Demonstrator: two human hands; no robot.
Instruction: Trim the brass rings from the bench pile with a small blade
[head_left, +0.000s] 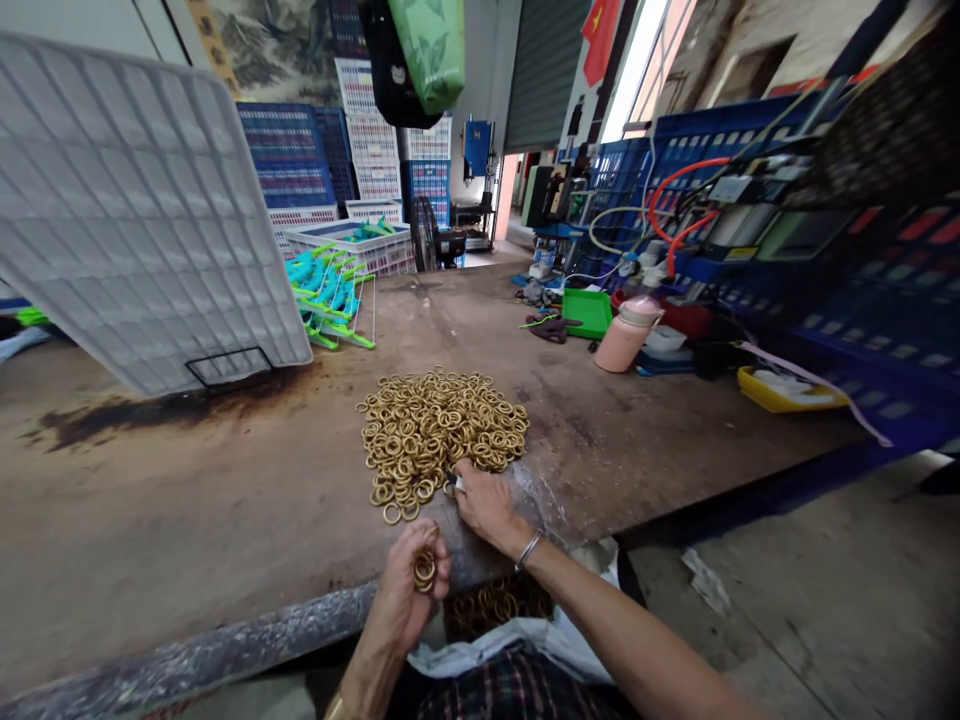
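Note:
A heap of brass-coloured metal rings (442,425) lies on the worn table (292,520), with a few loose rings along its near edge. Curled around several rings (424,572), my left hand (405,585) is just over the table's front edge. My right hand (487,508) reaches into the near side of the heap, its fingers drawn together. Something white and dark shows at those fingertips, but what they grip is hidden. Below the table edge, more rings (499,603) lie in an open white sack (517,635) at my lap.
At left a large white ribbed panel (150,220) leans over the table, near teal and green hangers (334,290). A pink bottle (626,335), a green tray (587,313) and a yellow tray (787,390) stand at right. Stacked crates (285,155) fill the back.

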